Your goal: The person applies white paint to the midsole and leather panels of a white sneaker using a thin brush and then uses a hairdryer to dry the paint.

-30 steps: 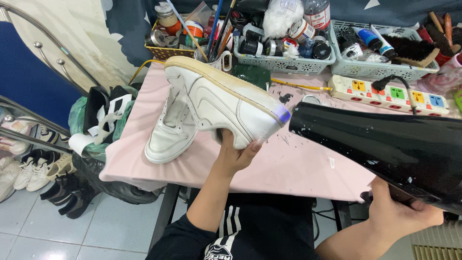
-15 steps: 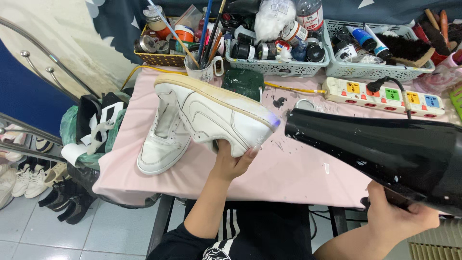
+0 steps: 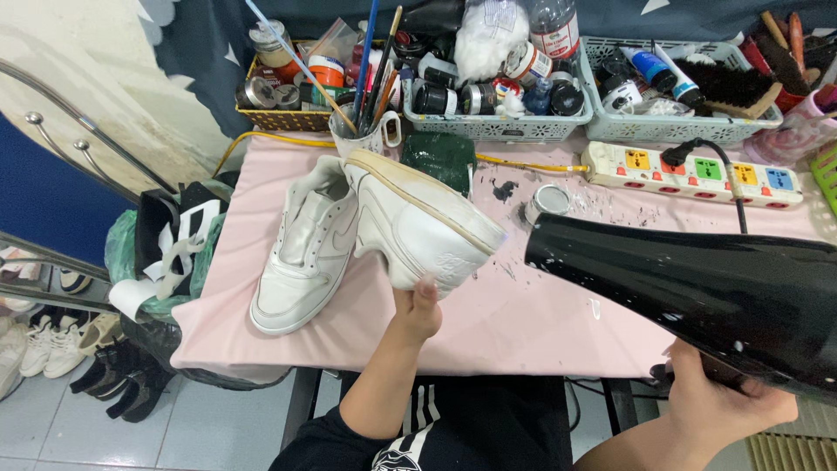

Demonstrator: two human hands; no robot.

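Fingers of the left hand (image 3: pixel 417 307) were curled closed around the heel end of a white sneaker (image 3: pixel 417 225), which was held up on its side above the table (image 3: pixel 540 323), its tan-edged sole turned upward and away from the wearer. The right hand (image 3: pixel 717 403) was wrapped tightly about the handle of a black hair dryer (image 3: pixel 697 292), whose wide nozzle was pointed at the held sneaker's heel and kept just beside it, without clear contact. A second white sneaker (image 3: pixel 301 253) was laid flat on the table just to the left, its upper partly overlapped by the raised one.

The table was covered with a pink cloth marked by dark paint specks. Along its far edge a yellow basket (image 3: pixel 279 118), a white cup of brushes (image 3: pixel 366 135) and two pale plastic baskets (image 3: pixel 497 126) crowded with small jars and bottles were lined up. A white power strip (image 3: pixel 689 174) with coloured sockets was placed on the right, one black plug seated in it, and a small open tin (image 3: pixel 547 201) was set near the dryer's mouth. A dark green cloth (image 3: pixel 445 161) was seen behind the raised sneaker. Beside the table at the left a bag stuffed with white and black items was seen, with pairs of shoes (image 3: pixel 52 349) lined up on the grey tiled floor.
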